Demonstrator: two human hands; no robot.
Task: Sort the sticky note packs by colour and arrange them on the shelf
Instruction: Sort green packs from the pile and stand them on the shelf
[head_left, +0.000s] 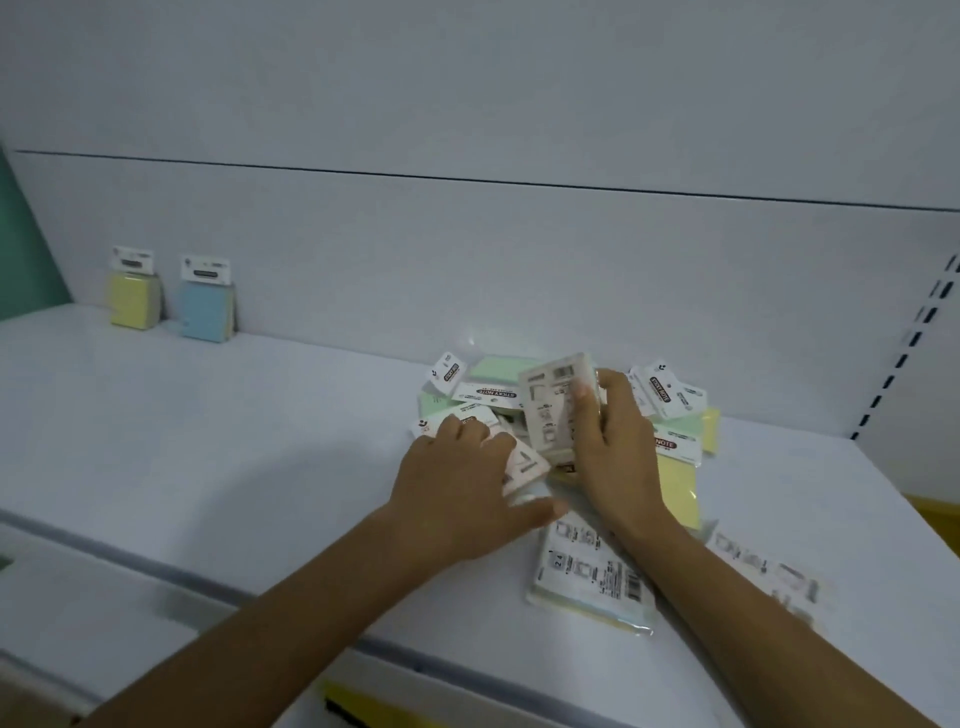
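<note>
Upright in the right hand (613, 441) stands one sticky note pack (558, 410), long axis near vertical, barcoded back toward the camera, fingers clasped round its right edge above the loose pile (675, 415) on the shelf (208, 441). Palm down, the left hand (457, 488) presses a pinkish pack (524, 467) just left of it. Far left, a yellow pack (132, 301) and a blue pack (208, 304) stand against the back panel.

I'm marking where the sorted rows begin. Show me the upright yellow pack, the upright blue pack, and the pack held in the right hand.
upright yellow pack (131, 301), head view, yellow front face.
upright blue pack (205, 312), head view, blue front face.
held pack (550, 410), head view, printed back label.
</note>
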